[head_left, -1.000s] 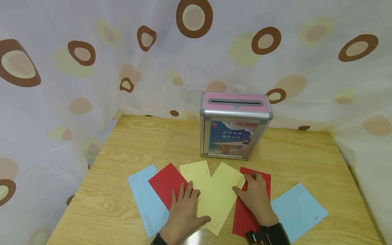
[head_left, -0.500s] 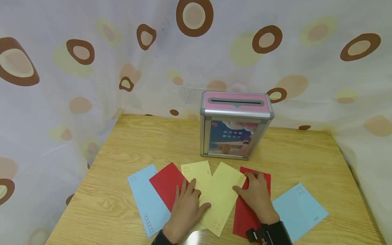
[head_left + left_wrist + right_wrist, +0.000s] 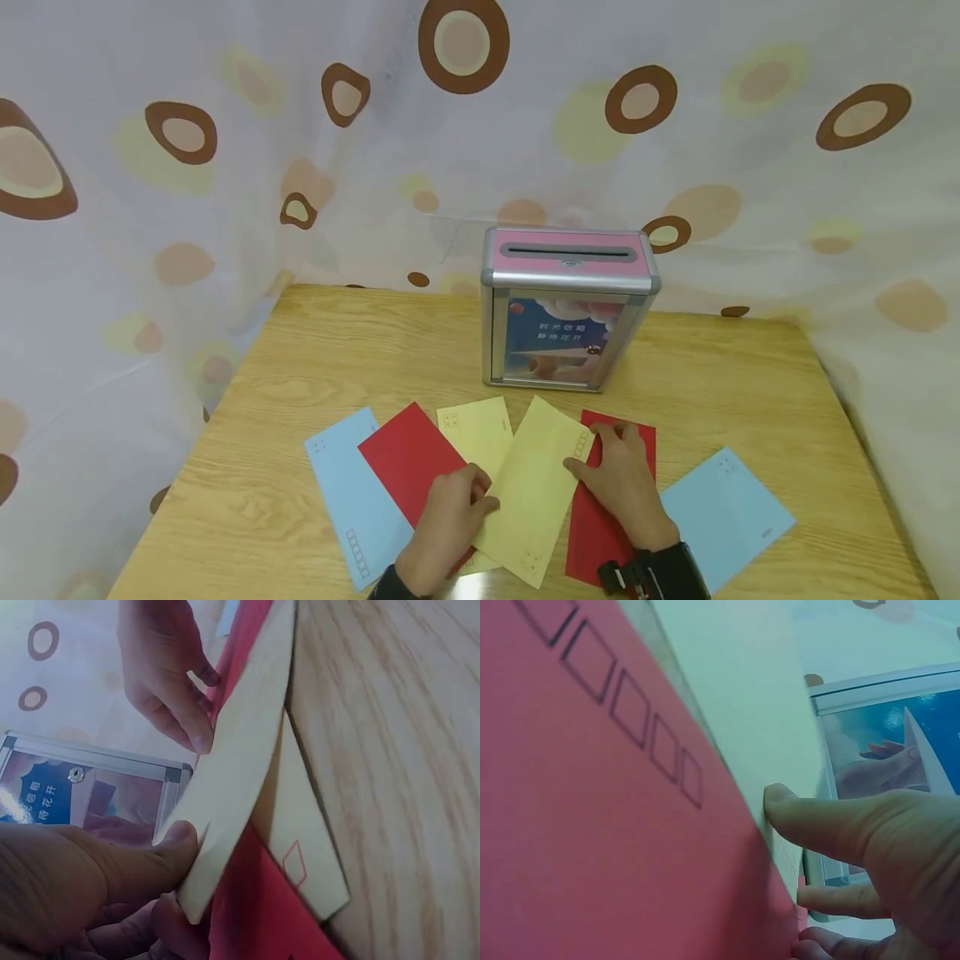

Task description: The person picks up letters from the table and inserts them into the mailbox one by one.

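A yellow envelope (image 3: 531, 492) lies aslant in front of me, between both hands. My left hand (image 3: 444, 518) pinches its left edge; in the left wrist view the thumb (image 3: 169, 859) is on top with fingers curled beneath, and the paper bows. At the upper right edge, my right hand (image 3: 626, 487) holds the same envelope between thumb and fingers. A second yellow envelope (image 3: 476, 427) and a red envelope (image 3: 408, 454) lie partly under it and the left hand. Another red envelope (image 3: 588, 529) is below the right hand, partly covered.
Behind the envelopes stands a pink and silver letter box (image 3: 562, 342) with a slot (image 3: 570, 251) in its top. One blue envelope (image 3: 356, 500) lies at the left, another blue envelope (image 3: 727, 517) at the right. Patterned cloth (image 3: 465, 150) hangs behind the wooden table (image 3: 337, 350).
My left hand, earlier spread flat over the envelopes, has curled its fingers and now pinches the yellow envelope's left edge. The right hand stays at the envelope's upper right edge.
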The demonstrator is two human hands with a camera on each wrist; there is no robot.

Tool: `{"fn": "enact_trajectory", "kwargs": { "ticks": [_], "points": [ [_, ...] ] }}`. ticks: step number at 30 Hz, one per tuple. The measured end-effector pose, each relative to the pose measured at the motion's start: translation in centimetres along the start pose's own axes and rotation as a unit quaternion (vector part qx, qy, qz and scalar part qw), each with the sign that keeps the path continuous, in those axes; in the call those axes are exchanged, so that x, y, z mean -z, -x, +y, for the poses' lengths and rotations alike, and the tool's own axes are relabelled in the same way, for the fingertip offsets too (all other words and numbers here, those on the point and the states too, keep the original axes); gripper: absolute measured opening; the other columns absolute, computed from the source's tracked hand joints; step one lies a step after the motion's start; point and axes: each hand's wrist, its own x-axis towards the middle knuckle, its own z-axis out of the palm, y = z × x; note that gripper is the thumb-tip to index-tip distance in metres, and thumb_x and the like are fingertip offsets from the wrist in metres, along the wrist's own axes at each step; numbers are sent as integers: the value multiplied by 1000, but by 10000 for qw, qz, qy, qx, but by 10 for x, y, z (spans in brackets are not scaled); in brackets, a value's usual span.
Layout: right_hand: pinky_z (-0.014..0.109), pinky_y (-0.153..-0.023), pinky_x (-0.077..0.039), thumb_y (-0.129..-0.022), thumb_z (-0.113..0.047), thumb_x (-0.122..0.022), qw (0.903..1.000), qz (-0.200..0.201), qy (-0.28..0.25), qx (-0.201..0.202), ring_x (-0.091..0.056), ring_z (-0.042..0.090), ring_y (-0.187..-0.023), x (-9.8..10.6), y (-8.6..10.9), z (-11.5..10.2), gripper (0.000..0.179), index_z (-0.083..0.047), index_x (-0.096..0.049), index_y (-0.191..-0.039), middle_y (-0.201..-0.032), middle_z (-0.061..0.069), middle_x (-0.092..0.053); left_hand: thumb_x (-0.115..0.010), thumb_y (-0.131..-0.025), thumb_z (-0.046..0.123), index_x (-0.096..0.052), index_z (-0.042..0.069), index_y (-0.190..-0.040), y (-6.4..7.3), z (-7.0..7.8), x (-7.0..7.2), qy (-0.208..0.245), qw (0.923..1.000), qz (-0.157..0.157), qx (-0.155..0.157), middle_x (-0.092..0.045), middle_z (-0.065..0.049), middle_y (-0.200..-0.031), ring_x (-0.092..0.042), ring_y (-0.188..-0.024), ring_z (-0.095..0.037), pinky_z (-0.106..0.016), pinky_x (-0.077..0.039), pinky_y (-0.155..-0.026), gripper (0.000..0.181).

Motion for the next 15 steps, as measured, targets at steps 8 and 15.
{"fn": "enact_trajectory", "kwargs": {
  "ticks": [8,15],
  "points": [
    [61,-95,-44,-94,-22,-63,9990,157,-369,187,-39,48,-121,6,2,0,52,7,-48,-135,-132,33,-41,-79,-80,10,-63,9,-87,1,-6,4,543,9983,-185,135,-60,5,-71,-54,-65,-8,-24,-49,-59,17],
    [43,-75,-50,-96,-15,-62,9893,1025,-946,420,-56,28,-87,5,6,0,36,2,-56,-127,-98,16,-61,-78,-82,10,-62,9,-89,4,-8,4,780,9966,-223,175,-58,4,-71,-54,-64,-9,-25,-49,-58,17]
  ]
}}
